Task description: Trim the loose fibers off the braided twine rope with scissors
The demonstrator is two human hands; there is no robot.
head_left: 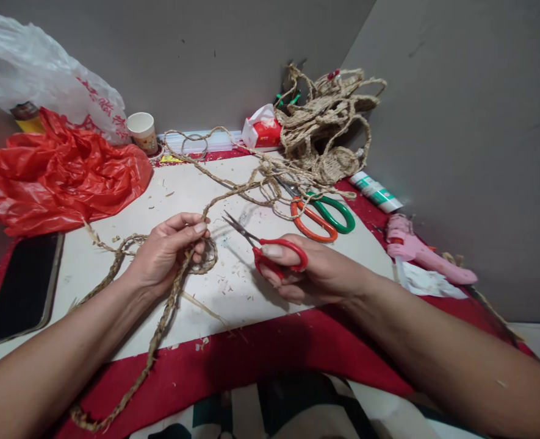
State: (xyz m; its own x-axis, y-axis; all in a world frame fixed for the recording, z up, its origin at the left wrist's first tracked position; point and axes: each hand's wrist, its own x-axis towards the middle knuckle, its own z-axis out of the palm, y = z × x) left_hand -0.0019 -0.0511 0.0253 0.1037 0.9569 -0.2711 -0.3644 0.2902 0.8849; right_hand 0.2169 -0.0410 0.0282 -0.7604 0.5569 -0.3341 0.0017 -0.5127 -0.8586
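Between the thumb and fingers of my left hand [171, 247] is a braided straw rope [162, 326]. One length hangs down from it toward the table's front edge, and another runs back to the right. A round coil of the same rope shows beside my fingers. My right hand [315, 268] holds small red-handled scissors [281, 253], with fingers in the loops. Their blades are parted and point toward my left hand, apart from the rope. Behind them lie larger scissors with one orange and one green handle [336, 213], partly under loose rope.
On the left are a red plastic bag [63, 177], a white bag [50, 73], a phone [25, 286] and a paper cup [142, 131]. A heap of braided straw [324, 122], a tissue pack [263, 129] and a pink glue gun [425, 250] stand at the back and right. Straw scraps litter the white board [260, 305].
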